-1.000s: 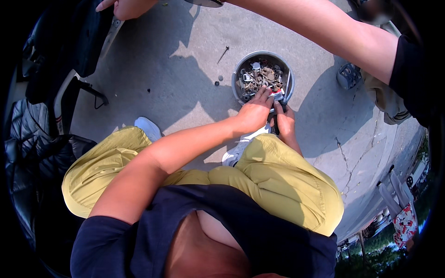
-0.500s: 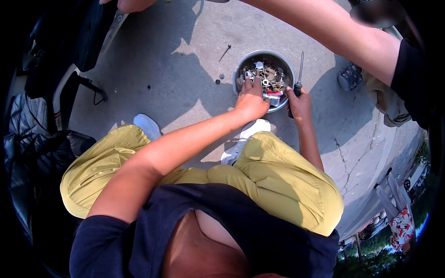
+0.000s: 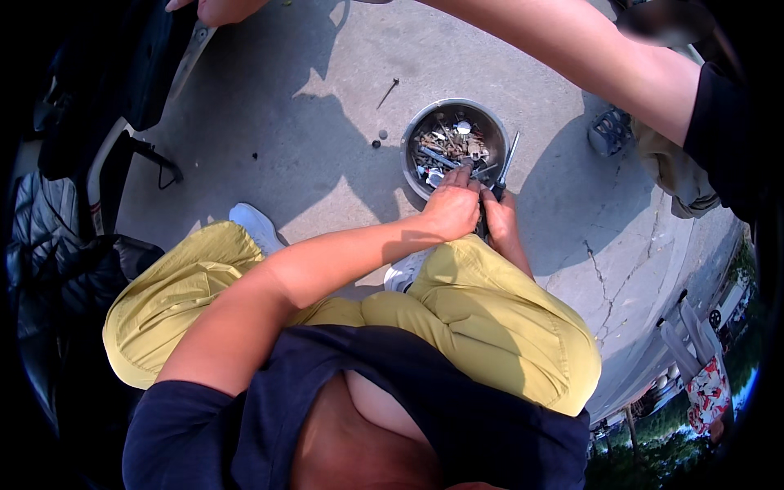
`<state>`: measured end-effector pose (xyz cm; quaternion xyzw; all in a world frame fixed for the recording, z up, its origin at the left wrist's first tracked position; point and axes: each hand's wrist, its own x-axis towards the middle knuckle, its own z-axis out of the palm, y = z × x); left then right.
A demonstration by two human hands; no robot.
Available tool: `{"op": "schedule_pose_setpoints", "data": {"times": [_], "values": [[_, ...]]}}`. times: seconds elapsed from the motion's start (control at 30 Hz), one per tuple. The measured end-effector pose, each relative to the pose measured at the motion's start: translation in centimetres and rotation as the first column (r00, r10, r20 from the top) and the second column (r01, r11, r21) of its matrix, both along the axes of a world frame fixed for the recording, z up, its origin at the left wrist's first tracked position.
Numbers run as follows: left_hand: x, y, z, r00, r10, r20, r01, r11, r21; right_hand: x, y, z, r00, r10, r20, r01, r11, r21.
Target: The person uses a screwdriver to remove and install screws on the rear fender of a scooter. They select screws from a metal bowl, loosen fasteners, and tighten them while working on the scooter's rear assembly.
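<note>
A round metal bowl (image 3: 415, 184) stands on the ground before me, holding a jumble of screws, nuts and small metal parts (image 3: 447, 147). My left hand (image 3: 454, 204) is at the bowl's near right rim, its fingers bent together over the edge; what they pinch is too small to make out. Close beside it, my right hand (image 3: 501, 222) is wrapped round a screwdriver (image 3: 511, 157), whose blade points up and away along the bowl's right side. The two hands nearly touch, and the screwdriver's handle is mostly hidden by my fingers.
Beyond the bowl lie a long bolt (image 3: 388, 93) and small round pieces (image 3: 382, 134) on the concrete. Another person's arm (image 3: 572, 45) reaches across from the upper right; a hand (image 3: 231, 8) shows at the top left, by a dark vehicle (image 3: 159, 65) with a stand.
My left hand has drawn back from among the parts to the near rim. My right hand with the screwdriver has come closer to me and leftward. The parts have shifted inside the bowl.
</note>
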<state>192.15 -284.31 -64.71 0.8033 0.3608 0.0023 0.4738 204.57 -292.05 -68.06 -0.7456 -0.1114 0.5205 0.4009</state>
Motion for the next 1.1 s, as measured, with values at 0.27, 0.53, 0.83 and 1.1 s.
{"op": "schedule_pose_setpoints", "data": {"times": [0.27, 0.53, 0.83, 1.1], "values": [[-2.1, 2.0, 1.2, 1.000, -0.023, 0.005, 0.023, 0.994, 0.111, -0.1, -0.8, 2.2, 0.964, 0.041, -0.261, -0.079, 0.987, -0.137], [0.4, 5.4, -1.2, 0.917, 0.055, -0.395, 0.049, 0.968, 0.248, 1.2, 1.7, 3.1, 0.993, 0.066, -0.095, -0.076, 0.991, -0.113], [1.9, 1.5, -0.7, 0.990, 0.137, 0.030, -0.140, 0.976, 0.164, -0.7, 0.3, 2.2, 0.992, -0.057, -0.113, 0.043, 0.992, -0.121], [0.6, -0.8, -1.1, 0.997, -0.077, 0.030, 0.076, 0.997, 0.028, -0.6, -1.1, 1.5, 0.985, -0.063, -0.159, 0.063, 0.998, -0.005]]}}
